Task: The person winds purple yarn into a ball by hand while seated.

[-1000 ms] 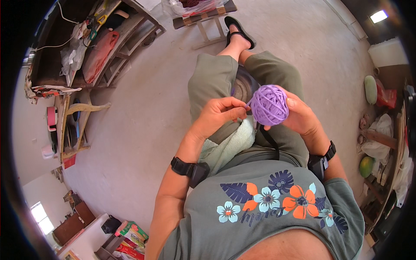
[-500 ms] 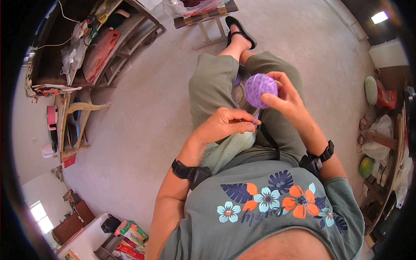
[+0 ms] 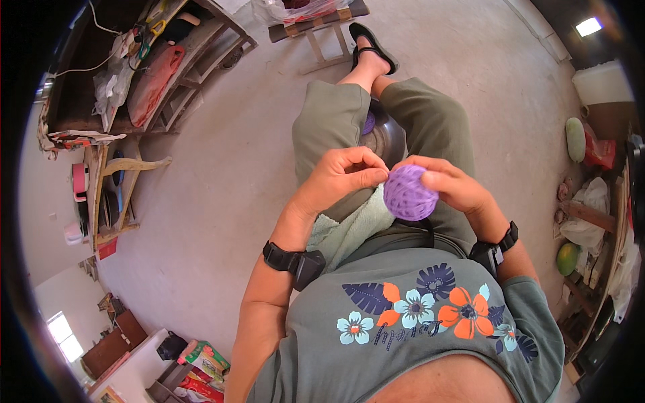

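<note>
Two hands are meeting over the lap, at the centre of the head view. The right hand [image 3: 449, 187] is cupping a purple yarn ball [image 3: 408, 193], fingers curled around its far side and thumb lying across the top, so the ball is being held clear of the legs, just above a pale green cloth [image 3: 349, 228] that is draping over the left thigh. The left hand [image 3: 344, 176] is sitting right against the ball's left edge, its fingertips pinched shut (presumably on a strand, though the strand itself is too fine to make out here).

Progress, as a judgement: the ball is looking round, tight and well built up, so most of the winding appears done. Between the knees a dark bowl [image 3: 388, 138] is resting, and a small patch of purple yarn [image 3: 368, 123] is showing at its rim, which suggests some yarn is left to take up. How much is hidden by the leg.

Surroundings: both wrists are wearing black bands [image 3: 293, 260]; one sandalled foot [image 3: 373, 46] is stretching toward a low wooden stool [image 3: 316, 27]; cluttered wooden shelves [image 3: 168, 60] are standing well apart at the left on a bare concrete floor [image 3: 222, 201].
</note>
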